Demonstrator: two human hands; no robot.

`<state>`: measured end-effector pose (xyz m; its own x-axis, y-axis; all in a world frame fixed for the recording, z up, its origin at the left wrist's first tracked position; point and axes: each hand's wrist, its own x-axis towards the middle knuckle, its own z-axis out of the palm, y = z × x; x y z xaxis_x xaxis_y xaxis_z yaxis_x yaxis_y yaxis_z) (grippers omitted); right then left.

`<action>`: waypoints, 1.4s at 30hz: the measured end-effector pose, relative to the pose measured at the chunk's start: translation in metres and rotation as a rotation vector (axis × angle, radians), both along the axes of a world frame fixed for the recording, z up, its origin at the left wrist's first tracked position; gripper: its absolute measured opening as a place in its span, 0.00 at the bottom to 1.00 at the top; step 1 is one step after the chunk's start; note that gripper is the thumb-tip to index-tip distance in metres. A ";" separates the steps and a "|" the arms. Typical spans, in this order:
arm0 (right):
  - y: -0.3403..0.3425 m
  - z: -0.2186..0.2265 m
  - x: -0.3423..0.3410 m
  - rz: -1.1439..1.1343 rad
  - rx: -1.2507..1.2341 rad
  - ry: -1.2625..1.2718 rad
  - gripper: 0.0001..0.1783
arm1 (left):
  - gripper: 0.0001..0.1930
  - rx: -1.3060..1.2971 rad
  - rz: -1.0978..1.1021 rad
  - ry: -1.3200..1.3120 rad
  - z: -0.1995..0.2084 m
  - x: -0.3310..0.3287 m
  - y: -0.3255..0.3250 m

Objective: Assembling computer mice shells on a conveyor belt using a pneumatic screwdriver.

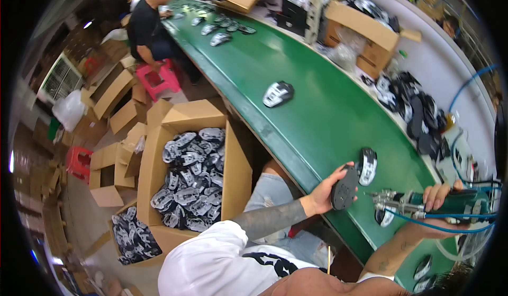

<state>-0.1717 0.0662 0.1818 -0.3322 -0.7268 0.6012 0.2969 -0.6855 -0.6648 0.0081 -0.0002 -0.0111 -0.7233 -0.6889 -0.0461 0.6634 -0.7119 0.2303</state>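
My left hand grips a flat black oval part by its edge, holding it up over the green conveyor belt. Small holes show on the part's face. My right hand is closed around a green power tool with a metal front end and blue hoses. Its thin tip points left at the black part, with a small gap between them. Just beyond my left hand lies a black-and-white oval piece on the belt. Under the tool is a similar piece, partly hidden.
A cardboard box full of such pieces stands left of the belt. Another piece lies farther up it. Piled parts line the right side. A person sits at the far end.
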 end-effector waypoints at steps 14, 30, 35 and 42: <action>-0.019 -0.021 -0.021 0.257 -0.175 0.124 0.51 | 0.28 -0.092 -0.039 -0.058 0.003 -0.009 -0.005; -0.018 -0.024 -0.008 0.212 -0.117 0.066 0.46 | 0.28 -0.046 -0.053 0.027 0.002 -0.001 -0.005; 0.001 -0.011 -0.019 0.181 -0.196 0.006 0.43 | 0.27 -0.087 0.015 -0.085 0.004 -0.007 -0.002; -0.001 -0.015 -0.015 0.249 -0.223 0.082 0.43 | 0.26 -0.119 0.019 -0.080 0.005 -0.003 -0.002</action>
